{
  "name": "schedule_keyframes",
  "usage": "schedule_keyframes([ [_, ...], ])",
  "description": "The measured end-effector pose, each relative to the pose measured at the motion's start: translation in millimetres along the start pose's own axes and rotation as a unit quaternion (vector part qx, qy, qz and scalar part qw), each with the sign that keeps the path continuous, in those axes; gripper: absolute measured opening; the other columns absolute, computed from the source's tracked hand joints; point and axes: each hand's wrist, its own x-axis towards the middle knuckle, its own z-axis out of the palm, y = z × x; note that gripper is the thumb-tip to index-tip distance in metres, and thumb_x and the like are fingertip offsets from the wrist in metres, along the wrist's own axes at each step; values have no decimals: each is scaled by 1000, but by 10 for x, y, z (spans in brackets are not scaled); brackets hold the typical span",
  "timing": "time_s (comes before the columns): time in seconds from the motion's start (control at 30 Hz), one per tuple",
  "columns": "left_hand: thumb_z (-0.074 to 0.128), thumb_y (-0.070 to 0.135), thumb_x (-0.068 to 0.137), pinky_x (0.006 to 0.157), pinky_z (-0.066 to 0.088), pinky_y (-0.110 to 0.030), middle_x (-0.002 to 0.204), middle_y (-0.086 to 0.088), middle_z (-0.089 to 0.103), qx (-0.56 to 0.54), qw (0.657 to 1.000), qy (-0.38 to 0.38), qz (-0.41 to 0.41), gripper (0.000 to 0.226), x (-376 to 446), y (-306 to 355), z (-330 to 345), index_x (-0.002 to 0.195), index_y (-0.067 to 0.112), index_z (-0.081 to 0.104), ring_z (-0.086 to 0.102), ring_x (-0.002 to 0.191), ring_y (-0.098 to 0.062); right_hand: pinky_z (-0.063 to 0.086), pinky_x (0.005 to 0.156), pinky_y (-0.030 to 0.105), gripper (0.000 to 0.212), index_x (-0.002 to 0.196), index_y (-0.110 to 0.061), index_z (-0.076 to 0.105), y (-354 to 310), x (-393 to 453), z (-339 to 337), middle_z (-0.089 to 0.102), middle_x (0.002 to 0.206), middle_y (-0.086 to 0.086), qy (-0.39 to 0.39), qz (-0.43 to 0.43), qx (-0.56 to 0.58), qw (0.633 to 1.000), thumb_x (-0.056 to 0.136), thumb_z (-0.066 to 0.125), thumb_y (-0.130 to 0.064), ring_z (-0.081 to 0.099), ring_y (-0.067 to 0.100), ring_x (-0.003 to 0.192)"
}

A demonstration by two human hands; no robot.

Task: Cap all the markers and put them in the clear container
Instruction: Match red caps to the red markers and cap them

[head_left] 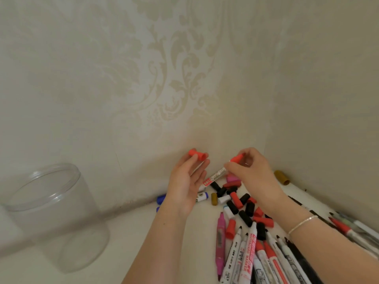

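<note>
patterned cream wallpaper backed a white tabletop. at its left stood the clear container. uncapped markers and loose caps lay right. right hand pinched a red marker; left hand pinched a red cap, apart.

Clear container: one. Hands: two, the left hand with one red cap, the right hand with one red-tipped marker. Loose caps on the white surface: roughly twenty in red, black, white, pink and gold, overlap blurring the count. Uncapped markers in the lower heap: about a dozen. Blue-capped markers behind the left hand: at least two.
</note>
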Motion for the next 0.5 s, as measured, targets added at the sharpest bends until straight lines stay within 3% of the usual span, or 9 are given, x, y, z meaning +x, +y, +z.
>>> schedule_keyframes([
  [0.07,53,19,96,90,45,-28,101,2,75,-11,1000,3,10,16,34,-19,61,110,20,61,69,101,-10,55,73,25,13,84,-13,58,4,-9,-44,62,84,8,19,-2,43,999,81,69,-6,63,25,83],
  [0.13,53,19,96,88,46,-28,100,0,75,-17,1000,-9,7,11,54,-5,125,104,19,61,69,100,-11,57,79,31,11,82,-12,61,-31,3,-94,64,86,12,28,-1,107,994,81,69,-4,68,28,89],
  [0.2,52,18,96,87,47,-28,101,-2,74,-18,1000,-17,10,9,69,19,188,100,17,61,69,99,-13,56,75,32,10,83,-13,64,-96,23,-135,63,81,6,31,-17,130,991,83,67,-4,70,24,82],
  [0.37,53,17,96,90,49,-30,103,-5,74,25,997,-42,54,15,74,64,311,105,11,62,69,101,-16,50,55,27,18,88,-34,69,-157,54,-117,63,77,-5,-31,-118,-61,991,87,67,-16,54,9,57],
  [0.5,53,14,95,92,50,-33,104,-9,73,22,996,-38,78,19,68,84,343,110,7,61,69,100,-19,40,58,14,19,103,-39,65,-136,60,-58,59,76,-21,-48,-151,-140,977,91,61,-26,51,-2,59],
])
